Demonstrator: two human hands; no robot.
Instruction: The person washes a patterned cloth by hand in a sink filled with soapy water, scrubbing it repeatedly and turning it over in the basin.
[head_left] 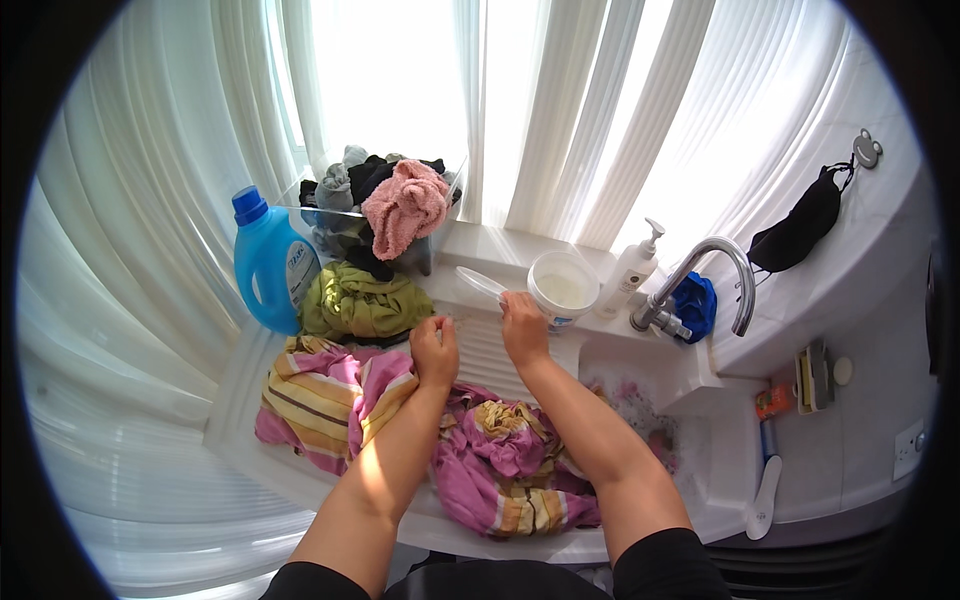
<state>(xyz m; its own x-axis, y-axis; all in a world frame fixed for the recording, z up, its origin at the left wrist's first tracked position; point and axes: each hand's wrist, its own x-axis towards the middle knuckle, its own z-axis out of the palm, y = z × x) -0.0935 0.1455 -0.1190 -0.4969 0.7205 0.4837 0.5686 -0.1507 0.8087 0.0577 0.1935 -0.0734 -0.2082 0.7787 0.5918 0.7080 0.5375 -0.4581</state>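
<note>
My right hand [525, 328] grips a thin white lid [481, 283], tilted beside an open white tub [563, 284]. Pale contents show inside the tub. My left hand [434, 351] is closed above the washboard ridges, and whatever may be in its fingers is hidden. Close to its left lies a bunched olive-green cloth [365, 303]. Beneath my left forearm spreads a pink and yellow striped cloth [325, 395]. Another heap of the same pink and yellow fabric [500, 455] lies between my forearms, at the edge of the basin [690, 385].
A blue detergent bottle [270, 265] stands left of a clear bin [320, 212] piled with dark clothes and a pink towel [405, 210]. On the right are a pump bottle [630, 272], a curved faucet [735, 270], a blue bundle [695, 305] and a white brush [765, 500]. Suds float in the basin.
</note>
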